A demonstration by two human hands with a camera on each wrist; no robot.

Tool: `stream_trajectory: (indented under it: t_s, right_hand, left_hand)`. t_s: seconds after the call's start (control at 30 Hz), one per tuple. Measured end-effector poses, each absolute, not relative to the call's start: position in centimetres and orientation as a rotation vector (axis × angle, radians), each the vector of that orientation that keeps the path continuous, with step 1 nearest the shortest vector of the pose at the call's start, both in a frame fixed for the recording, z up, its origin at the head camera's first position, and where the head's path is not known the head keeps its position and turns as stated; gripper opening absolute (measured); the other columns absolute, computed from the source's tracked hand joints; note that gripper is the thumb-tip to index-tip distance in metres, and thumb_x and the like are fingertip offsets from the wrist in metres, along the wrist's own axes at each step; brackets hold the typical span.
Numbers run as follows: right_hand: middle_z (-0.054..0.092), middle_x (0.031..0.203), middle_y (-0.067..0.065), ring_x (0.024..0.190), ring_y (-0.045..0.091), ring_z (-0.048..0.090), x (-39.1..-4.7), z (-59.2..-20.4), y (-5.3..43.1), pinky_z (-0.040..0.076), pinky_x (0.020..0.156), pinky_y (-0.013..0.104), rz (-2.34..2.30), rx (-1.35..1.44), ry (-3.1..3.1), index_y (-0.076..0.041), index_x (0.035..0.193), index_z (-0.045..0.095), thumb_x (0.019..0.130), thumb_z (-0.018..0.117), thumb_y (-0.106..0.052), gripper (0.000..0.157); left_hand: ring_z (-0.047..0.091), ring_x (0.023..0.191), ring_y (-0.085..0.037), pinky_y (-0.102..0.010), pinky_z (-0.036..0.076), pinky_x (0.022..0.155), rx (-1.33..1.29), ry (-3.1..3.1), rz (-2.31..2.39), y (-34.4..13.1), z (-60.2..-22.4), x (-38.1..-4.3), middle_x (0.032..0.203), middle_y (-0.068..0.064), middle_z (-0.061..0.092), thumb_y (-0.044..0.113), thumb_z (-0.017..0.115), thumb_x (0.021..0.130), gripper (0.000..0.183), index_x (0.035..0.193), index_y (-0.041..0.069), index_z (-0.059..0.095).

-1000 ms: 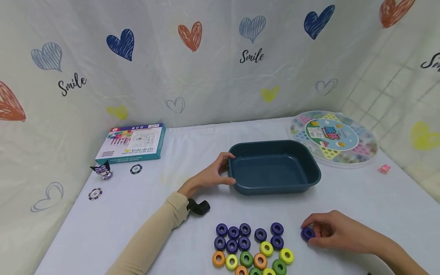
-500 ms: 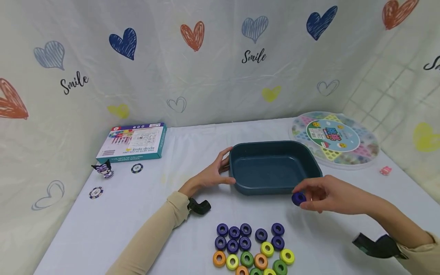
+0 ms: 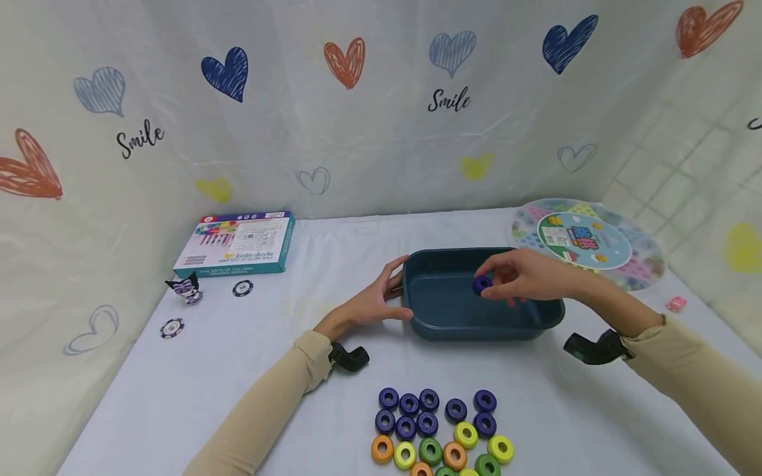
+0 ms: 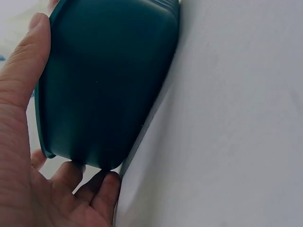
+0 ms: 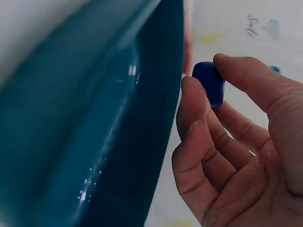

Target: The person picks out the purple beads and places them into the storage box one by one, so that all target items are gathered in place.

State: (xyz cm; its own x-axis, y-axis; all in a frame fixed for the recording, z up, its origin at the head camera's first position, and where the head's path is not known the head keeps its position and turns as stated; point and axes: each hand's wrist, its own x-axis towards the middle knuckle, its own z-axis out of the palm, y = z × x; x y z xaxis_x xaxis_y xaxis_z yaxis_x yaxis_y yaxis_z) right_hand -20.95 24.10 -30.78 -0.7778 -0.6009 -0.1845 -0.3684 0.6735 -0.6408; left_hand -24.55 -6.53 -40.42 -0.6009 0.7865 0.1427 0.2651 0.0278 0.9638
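A dark teal rectangular tray (image 3: 470,324) stands on the white-covered table. My left hand (image 3: 376,301) grips its left end, thumb at the near corner and fingers round the far one; in the left wrist view the thumb (image 4: 28,61) lies along the rim and the fingertips touch the wall. Over the tray's inside, my right hand (image 3: 524,276) pinches a dark purple ring bead (image 3: 482,285) between thumb and fingers. The right wrist view shows this bead (image 5: 209,84) edge-on, above the tray rim. Nearer me lie several loose ring beads (image 3: 426,424), purple, orange, yellow and green.
A flat boxed game (image 3: 238,244) lies at the back left, with a small figurine (image 3: 187,289) and two poker chips (image 3: 243,288) in front of it. Behind the tray on the right is a round game board (image 3: 586,241). A small pink piece (image 3: 676,304) lies at far right.
My right hand has carried the purple bead up and leftward from the table at right to over the tray. The left hand keeps its hold on the tray's end.
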Motion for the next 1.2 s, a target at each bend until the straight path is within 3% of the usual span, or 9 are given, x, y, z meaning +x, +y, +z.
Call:
stream_trajectory:
  t_s: [0.2, 0.5, 0.8, 1.2]
  right_hand:
    - [0.062, 0.066, 0.002, 0.059, 0.020, 0.059, -24.4, -31.2, 21.9, 0.051, 0.055, 0.033, -0.770, -0.777, 2.504, -0.007, 0.115, 0.056, 0.085, 0.063, -0.031, 0.040]
    - [0.065, 0.071, 0.004, 0.060, 0.018, 0.062, -27.8, -33.3, 18.9, 0.052, 0.054, 0.031, -0.679, -0.758, 2.434, -0.004, 0.113, 0.056, 0.083, 0.066, -0.025, 0.038]
    - [0.064, 0.070, 0.006, 0.058, 0.018, 0.063, -28.9, -35.2, 16.2, 0.052, 0.052, 0.028, -0.592, -0.803, 2.414, 0.002, 0.109, 0.055, 0.084, 0.064, -0.018, 0.033]
    - [0.062, 0.069, 0.004, 0.058, 0.016, 0.062, -29.1, -35.8, 14.2, 0.051, 0.053, 0.025, -0.520, -0.755, 2.513, 0.004, 0.108, 0.053, 0.084, 0.065, -0.016, 0.033]
  left_hand:
    - [0.026, 0.130, -0.030, -0.047, 0.022, 0.105, 1.051, 1.879, 1.624, -6.5, -41.0, -24.7, 0.148, -0.008, 0.016, 0.039, 0.074, 0.072, 0.107, 0.144, 0.015, -0.002]
    - [0.032, 0.128, -0.018, -0.037, 0.027, 0.105, 1.028, 1.902, 1.626, -5.9, -43.3, -25.7, 0.146, 0.008, 0.022, 0.041, 0.073, 0.072, 0.101, 0.143, 0.030, 0.002]
    - [0.029, 0.129, -0.029, -0.046, 0.024, 0.105, 1.047, 1.894, 1.587, -6.0, -40.6, -24.7, 0.148, -0.010, 0.017, 0.032, 0.071, 0.077, 0.100, 0.144, 0.017, -0.001]
    - [0.026, 0.129, -0.035, -0.048, 0.024, 0.104, 1.022, 1.862, 1.616, -6.5, -40.7, -25.2, 0.148, -0.013, 0.016, 0.030, 0.073, 0.076, 0.101, 0.144, 0.019, -0.001]
